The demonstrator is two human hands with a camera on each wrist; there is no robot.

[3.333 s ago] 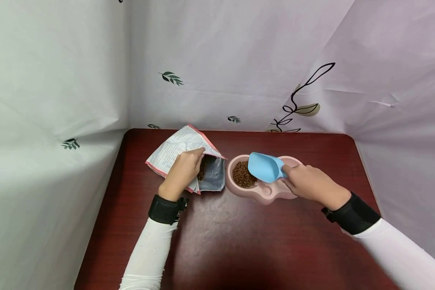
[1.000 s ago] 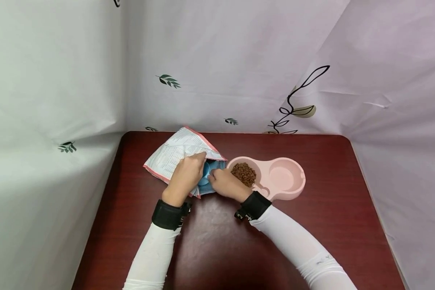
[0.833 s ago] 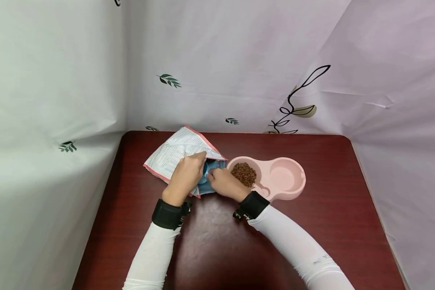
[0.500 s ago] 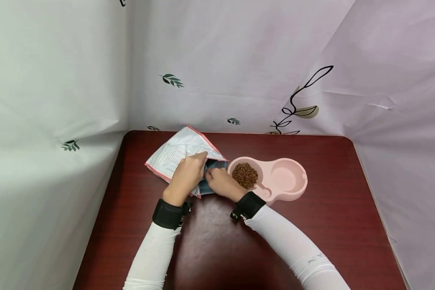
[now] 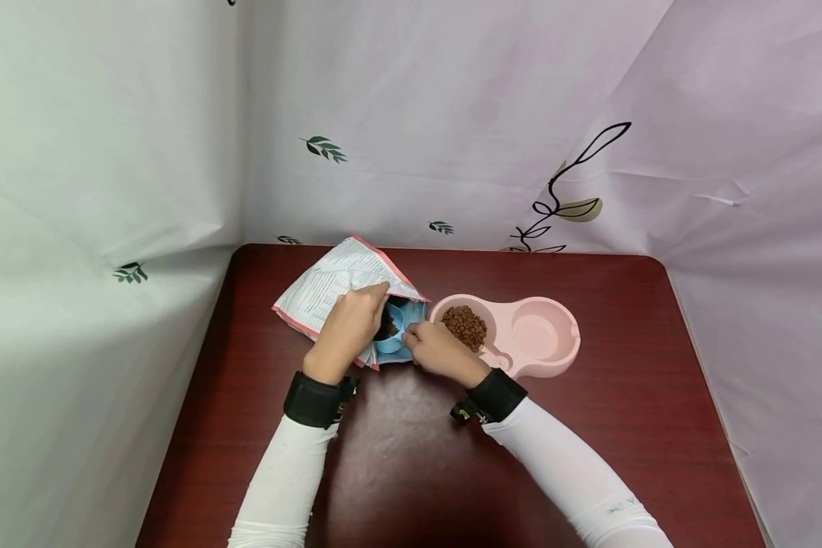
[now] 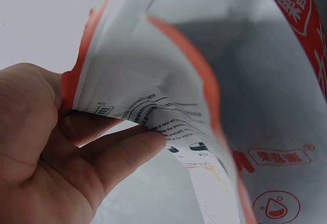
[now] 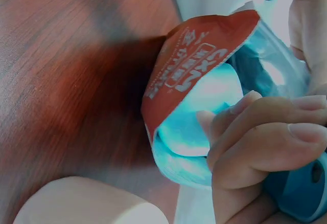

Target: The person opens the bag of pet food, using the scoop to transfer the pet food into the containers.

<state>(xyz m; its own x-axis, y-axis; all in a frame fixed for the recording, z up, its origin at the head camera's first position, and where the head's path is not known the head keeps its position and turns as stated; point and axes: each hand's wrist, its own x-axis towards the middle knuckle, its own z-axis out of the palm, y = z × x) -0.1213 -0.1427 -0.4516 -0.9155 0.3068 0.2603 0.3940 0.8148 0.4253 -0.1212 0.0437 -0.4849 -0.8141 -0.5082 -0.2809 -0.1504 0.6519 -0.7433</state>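
Note:
My left hand (image 5: 348, 327) grips the top edge of the white and red pet food bag (image 5: 332, 281), which lies with its mouth facing right. In the left wrist view, the thumb and fingers (image 6: 130, 152) hold the printed panel, raising it off the opening. Inside the mouth sits a light blue scoop (image 7: 207, 109), with dark brown kibble (image 5: 387, 327) showing in its bowl. My right hand (image 5: 445, 352) has its fingers curled round the scoop's handle (image 7: 301, 188). A pink double pet bowl (image 5: 501, 323) stands close to the bag; brown kibble (image 5: 464, 327) fills part of its left compartment.
Nothing lies in the bowl's right compartment (image 5: 537, 335). All of this stands on a dark red wooden table (image 5: 397, 457) near its back edge. White patterned cloth (image 5: 411, 122) hangs behind and along both sides.
The right hand has brought the scoop from over the pink bowl leftward into the bag, pushed it deeper, then drawn it slightly back right, with kibble now visible. The left hand keeps its hold.

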